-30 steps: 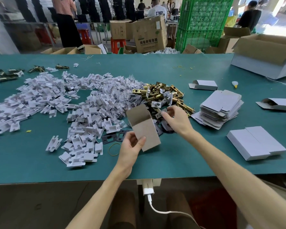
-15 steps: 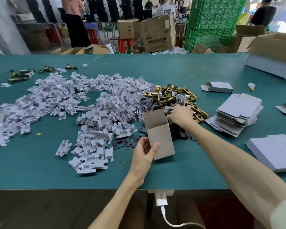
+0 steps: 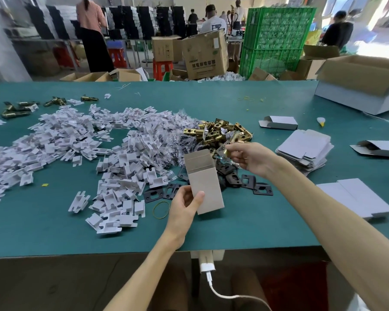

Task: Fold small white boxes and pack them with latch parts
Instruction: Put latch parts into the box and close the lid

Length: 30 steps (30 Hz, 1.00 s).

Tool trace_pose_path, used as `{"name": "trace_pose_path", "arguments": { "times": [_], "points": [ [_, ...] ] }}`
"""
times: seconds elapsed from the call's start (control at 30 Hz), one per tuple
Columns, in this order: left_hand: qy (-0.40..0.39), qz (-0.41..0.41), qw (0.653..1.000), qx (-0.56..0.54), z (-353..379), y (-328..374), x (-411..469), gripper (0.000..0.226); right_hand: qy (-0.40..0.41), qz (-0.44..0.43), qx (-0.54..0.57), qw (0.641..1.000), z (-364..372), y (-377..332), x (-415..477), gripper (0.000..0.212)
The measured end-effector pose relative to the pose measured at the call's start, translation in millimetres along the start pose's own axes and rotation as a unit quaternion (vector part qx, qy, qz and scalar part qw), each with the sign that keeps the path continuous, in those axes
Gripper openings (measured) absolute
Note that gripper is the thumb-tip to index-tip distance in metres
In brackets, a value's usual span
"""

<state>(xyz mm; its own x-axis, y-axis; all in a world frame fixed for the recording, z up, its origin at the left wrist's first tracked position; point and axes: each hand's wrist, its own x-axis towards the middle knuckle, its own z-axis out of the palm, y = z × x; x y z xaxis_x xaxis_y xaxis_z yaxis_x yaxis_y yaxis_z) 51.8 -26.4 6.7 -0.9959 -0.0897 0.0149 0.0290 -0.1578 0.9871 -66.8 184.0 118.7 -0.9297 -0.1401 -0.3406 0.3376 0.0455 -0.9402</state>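
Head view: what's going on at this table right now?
A person is packing. The left hand holds an opened small box upright over the green table. The right hand pinches a small brass latch part beside the box's open top, not yet inside. The brass latch pile and white inserts lie behind.

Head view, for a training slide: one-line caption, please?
Left hand holds an open box upright while the right hand pinches a small brass part beside its mouth.
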Motion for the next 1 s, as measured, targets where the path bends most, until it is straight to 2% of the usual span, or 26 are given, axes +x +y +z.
{"name": "trace_pose_path", "arguments": {
  "times": [0.07,0.23,0.37,0.5,0.6,0.7,0.8,1.0],
  "points": [
    [-0.01,0.005,1.0,0.008,0.7,1.7,-1.6,0.038,-0.013,-0.02,-0.002,1.0,-1.6,0.7,-11.6,0.01],
    [-0.022,0.011,0.999,0.022,1.9,2.4,-2.6,0.031,0.019,-0.155,-0.015,0.988,-0.6,-7.8,-34.2,0.032],
    [-0.024,0.01,0.999,0.025,3.0,2.1,-2.0,0.031,0.033,-0.246,-0.102,0.963,12.4,-20.8,-46.6,0.029],
    [-0.023,0.008,0.999,0.026,3.0,2.0,-2.3,0.03,0.03,-0.297,-0.26,0.918,33.4,-31.0,-55.0,0.028],
    [-0.021,0.009,0.999,0.027,2.2,1.5,-2.2,0.028,0.042,-0.301,-0.413,0.859,47.7,-35.2,-58.2,0.025],
    [-0.019,0.01,0.999,0.024,2.2,1.8,-2.1,0.029,0.034,-0.279,-0.517,0.809,58.7,-37.2,-59.2,0.023],
    [-0.027,0.018,0.999,0.021,1.6,2.7,-1.9,0.03,-0.011,-0.254,-0.566,0.784,67.8,-34.8,-61.0,0.023],
    [-0.044,0.02,0.999,0.017,0.9,4.1,-2.8,0.033,-0.074,-0.177,-0.617,0.763,70.0,-40.3,-60.1,0.024]
  ]
}}
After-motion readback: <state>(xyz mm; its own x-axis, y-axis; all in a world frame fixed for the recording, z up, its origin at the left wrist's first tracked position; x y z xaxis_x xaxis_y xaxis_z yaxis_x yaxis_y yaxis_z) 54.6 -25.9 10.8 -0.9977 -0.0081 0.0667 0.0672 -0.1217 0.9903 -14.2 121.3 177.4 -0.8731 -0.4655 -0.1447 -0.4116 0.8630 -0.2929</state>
